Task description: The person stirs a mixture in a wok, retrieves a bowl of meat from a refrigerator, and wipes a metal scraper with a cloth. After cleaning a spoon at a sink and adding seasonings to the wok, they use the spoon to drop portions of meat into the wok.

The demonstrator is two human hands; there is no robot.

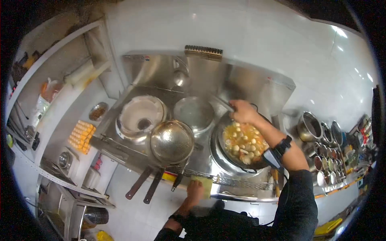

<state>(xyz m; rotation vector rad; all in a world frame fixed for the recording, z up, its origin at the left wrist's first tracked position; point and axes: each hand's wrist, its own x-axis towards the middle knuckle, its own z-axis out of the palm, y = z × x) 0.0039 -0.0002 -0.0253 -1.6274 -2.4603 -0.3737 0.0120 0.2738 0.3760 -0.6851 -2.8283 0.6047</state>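
My right hand [243, 111] is closed around the end of a grey metal bar [223, 103] that looks like a tap spout, above the far side of the wok. Below that forearm, the dark wok [263, 161] sits on the right burner, holding yellowish broth with pale round pieces [242, 140] and orange bits. At the stove's front edge, my left hand [196, 190] is closed on a folded yellow-green cloth [207, 187]. A round metal strainer [172, 142] rests just beyond it, with dark handles [153, 186] sticking out over the front edge.
A pot of liquid [194, 114] stands behind the strainer, beside a left burner ring [141, 114]. Steel pots [309, 126] and several seasoning containers [327, 160] line the right side. An egg tray [81, 137] sits on the left shelf. A ladle [179, 77] is at the back panel.
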